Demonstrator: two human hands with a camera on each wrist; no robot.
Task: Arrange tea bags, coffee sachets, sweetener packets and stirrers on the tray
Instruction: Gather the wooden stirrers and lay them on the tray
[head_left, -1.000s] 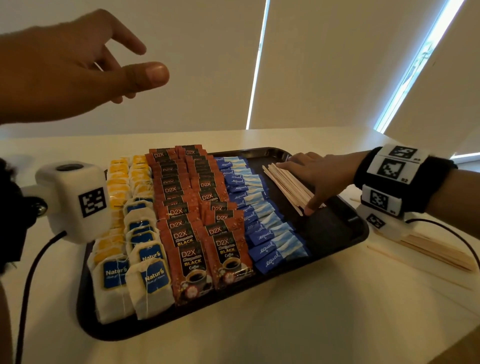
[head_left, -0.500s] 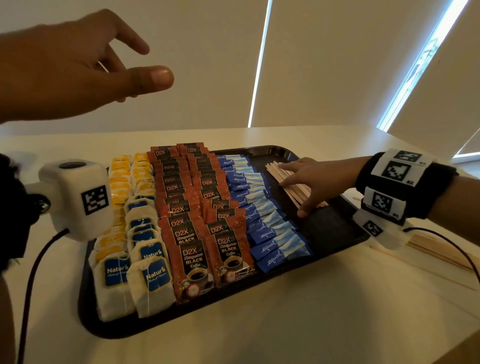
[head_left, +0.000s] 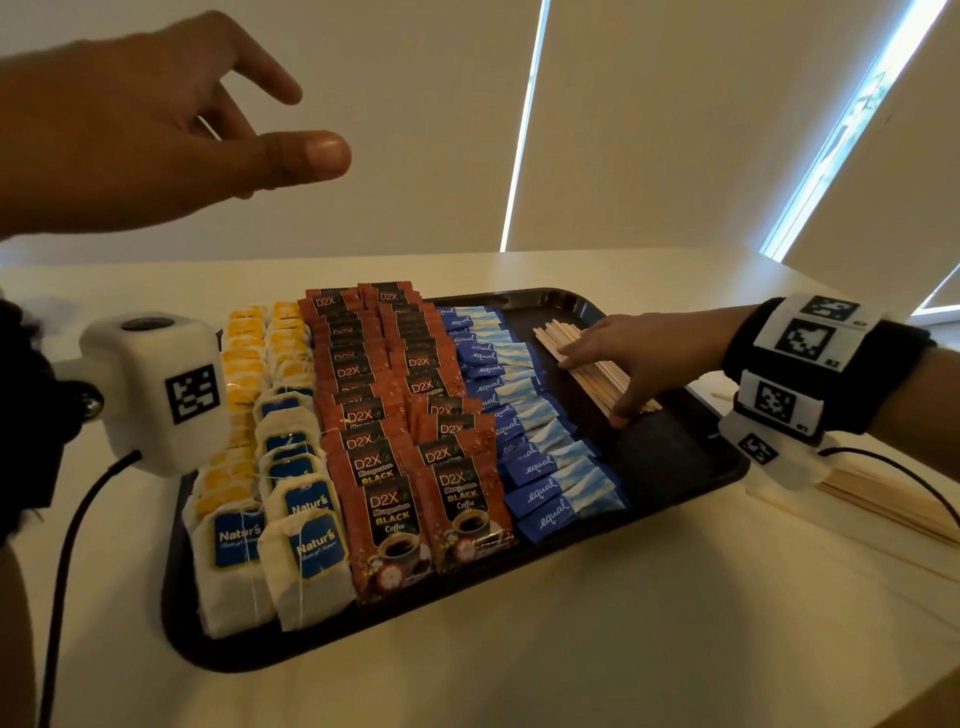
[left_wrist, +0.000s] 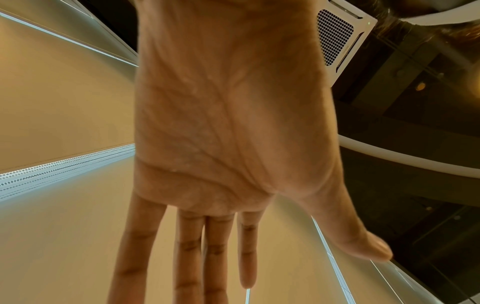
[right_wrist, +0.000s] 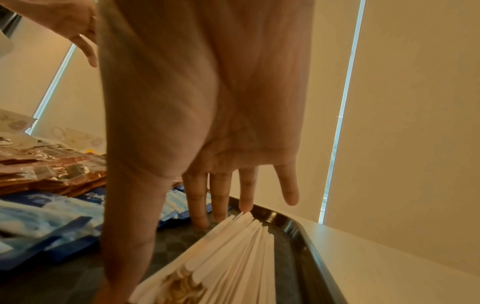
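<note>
A black tray (head_left: 670, 457) holds rows of tea bags (head_left: 291, 525), red-brown coffee sachets (head_left: 415, 467) and blue sweetener packets (head_left: 524, 415). A bundle of wooden stirrers (head_left: 587, 374) lies in the tray's right part. My right hand (head_left: 623, 364) lies flat over that bundle with straight fingers (right_wrist: 221, 201), thumb along its near side. In the right wrist view the stirrers (right_wrist: 233, 251) fan out under the palm beside the tray rim (right_wrist: 306, 236). My left hand (head_left: 171, 119) hovers high above the table, fingers (left_wrist: 215, 257) spread, holding nothing.
More wooden stirrers (head_left: 883, 499) lie on the white table (head_left: 571, 649) right of the tray, behind my right wrist. A wrist camera (head_left: 150, 395) and its cable (head_left: 67, 561) overlap the tray's left edge. Blinds with bright gaps stand behind.
My right hand has slid a little along the stirrer bundle, still flat on it. The left hand stays raised, with hardly any shift.
</note>
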